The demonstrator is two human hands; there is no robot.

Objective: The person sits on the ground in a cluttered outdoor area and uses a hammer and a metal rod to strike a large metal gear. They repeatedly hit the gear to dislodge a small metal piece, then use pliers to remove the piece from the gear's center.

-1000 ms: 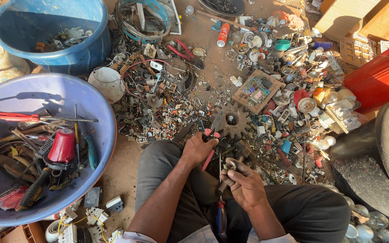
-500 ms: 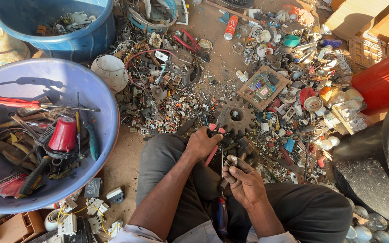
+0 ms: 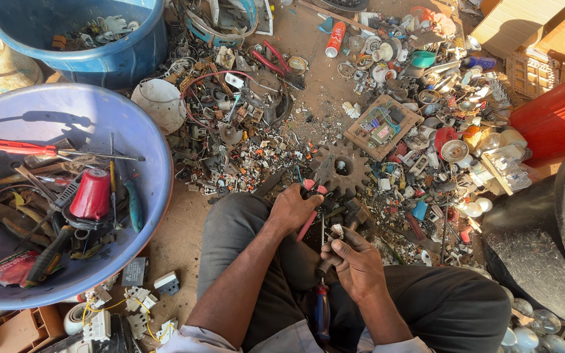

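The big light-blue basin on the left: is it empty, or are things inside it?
Not empty. The light-blue basin holds a red-handled screwdriver, a red cup-shaped part and other tools, mostly at its bottom.

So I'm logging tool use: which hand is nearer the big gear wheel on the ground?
Left. The left hand, gripping red-handled pliers, sits just below the gear wheel; the right hand is lower, nearer the lap.

A single head-worn camera looks almost straight down from above the seated person, close over the lap. The person's knees and forearms fill the near edge, a blue basin (image 3: 67, 196) lies left, a red container (image 3: 557, 121) right, and scattered scrap far ahead.
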